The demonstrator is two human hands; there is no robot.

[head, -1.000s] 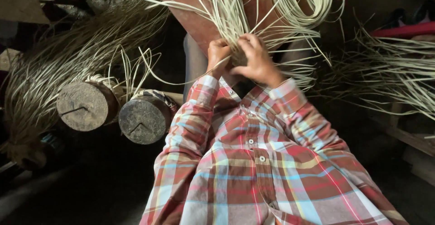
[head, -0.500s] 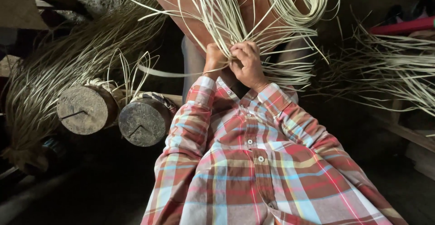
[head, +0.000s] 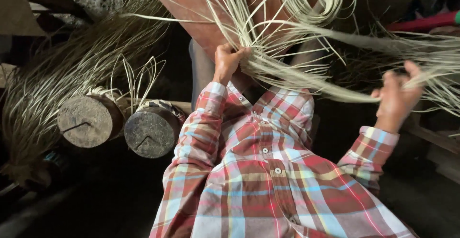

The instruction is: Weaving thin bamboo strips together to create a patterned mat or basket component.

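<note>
A great heap of pale cane strips fans out well to the left of the reddish wooden board. Against that board lies the bundle of split cane strands, stretched rightward from it. Two round log ends sit below the board, to its left. The left hand is clenched tight round the strands at the board's lower edge; the right hand, far right of it, has its fingers curled round the strands' other end.
</note>
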